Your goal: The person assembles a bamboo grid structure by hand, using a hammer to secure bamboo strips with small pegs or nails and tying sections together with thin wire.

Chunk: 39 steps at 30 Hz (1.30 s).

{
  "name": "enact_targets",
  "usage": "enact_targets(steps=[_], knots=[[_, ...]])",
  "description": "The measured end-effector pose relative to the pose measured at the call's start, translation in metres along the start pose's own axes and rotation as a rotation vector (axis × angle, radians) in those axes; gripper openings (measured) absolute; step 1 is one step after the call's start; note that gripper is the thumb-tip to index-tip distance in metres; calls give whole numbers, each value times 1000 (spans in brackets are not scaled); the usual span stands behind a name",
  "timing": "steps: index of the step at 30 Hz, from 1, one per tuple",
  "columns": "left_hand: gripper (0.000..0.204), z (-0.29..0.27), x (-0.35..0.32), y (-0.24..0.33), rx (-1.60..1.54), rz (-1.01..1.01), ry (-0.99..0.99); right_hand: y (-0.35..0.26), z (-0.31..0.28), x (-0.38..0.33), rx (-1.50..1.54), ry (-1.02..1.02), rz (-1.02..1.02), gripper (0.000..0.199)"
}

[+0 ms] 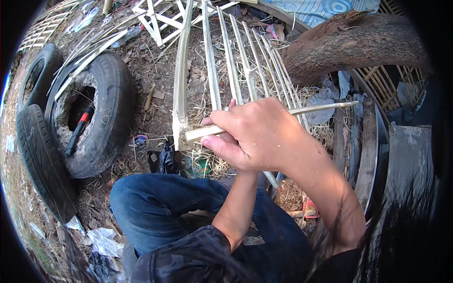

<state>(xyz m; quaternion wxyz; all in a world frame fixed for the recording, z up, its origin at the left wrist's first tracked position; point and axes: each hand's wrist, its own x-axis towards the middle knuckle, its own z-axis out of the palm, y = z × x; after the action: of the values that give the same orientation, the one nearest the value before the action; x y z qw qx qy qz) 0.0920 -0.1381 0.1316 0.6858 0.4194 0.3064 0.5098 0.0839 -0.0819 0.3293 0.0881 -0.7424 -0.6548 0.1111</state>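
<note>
**A:** What are the hands doing?

**B:** The person sits on the ground, knees in blue jeans. The right hand is in the middle of the view, closed around a thin pale bamboo strip. The strip lies almost level, with one end poking out left of the fingers and the other reaching right toward a stack of weathered boards.

**A:** And the left hand?

**B:** Mostly hidden. Its forearm rises from below and goes under the right hand, so I cannot tell whether it grasps anything.

**A:** Where is the strip in relation to the rest?

**B:** It crosses over a fan of long bamboo slats that lie on the dirt and spread away from the person. The thickest slat is on the left side of the fan, its near end ragged, just beside the strip's left tip.

**A:** What else is around?

**B:** On the left, old tyres lean together; a tool with a red and black handle rests in the hollow of one. On the upper right, a thick tree trunk lies across. Dry straw and scraps of plastic litter cover the ground near the knees.
</note>
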Motion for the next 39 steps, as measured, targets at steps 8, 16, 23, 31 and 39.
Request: enact_targets(steps=[8,16,23,31,39], knots=[[60,21,7,-88,94,-135,-7,101,74,29,-10,-42,35,45],[62,-5,-9,-119,159,-265,-48,124,145,34,-32,-72,-62,40],[63,-33,-15,-111,182,-313,-82,110,184,23,-147,-353,-13,51],[65,-85,-3,-88,226,-323,-129,109,191,-28,-114,-174,204,46],[40,-147,17,-105,727,-28,-336,89,182,-133,-128,-29,568,48]])
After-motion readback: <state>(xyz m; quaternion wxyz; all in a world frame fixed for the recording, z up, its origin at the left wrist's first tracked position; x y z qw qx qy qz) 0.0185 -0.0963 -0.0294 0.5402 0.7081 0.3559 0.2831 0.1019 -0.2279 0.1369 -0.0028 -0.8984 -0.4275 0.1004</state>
